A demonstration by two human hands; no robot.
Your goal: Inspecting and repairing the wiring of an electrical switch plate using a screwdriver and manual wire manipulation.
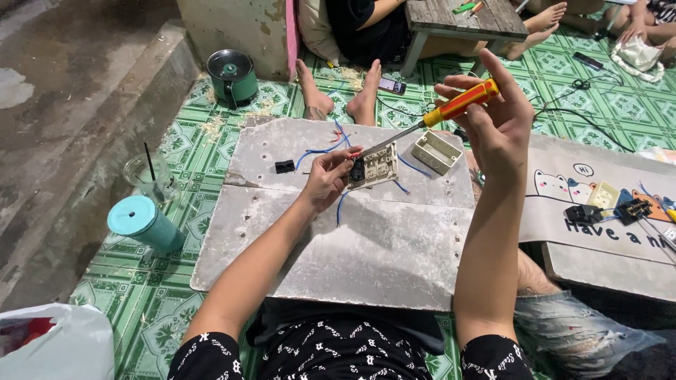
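My left hand (325,179) grips a cream switch plate (374,167) with a black switch module and blue wires, held just above a grey board (352,232). My right hand (496,112) holds a screwdriver (451,107) with a yellow and red handle, raised over the board. Its metal tip points down-left and meets the back of the plate. A cream mounting box (436,151) lies on the board to the right of the plate. A small black switch part (284,166) with a blue wire lies to the left.
A teal tumbler (144,224) and a clear cup with a straw (149,176) stand left of the board. A green pot (233,74) sits farther back. Another person's bare feet (338,95) rest beyond the board. More switch parts (605,204) lie on a board at right. A white bag (56,345) is at bottom left.
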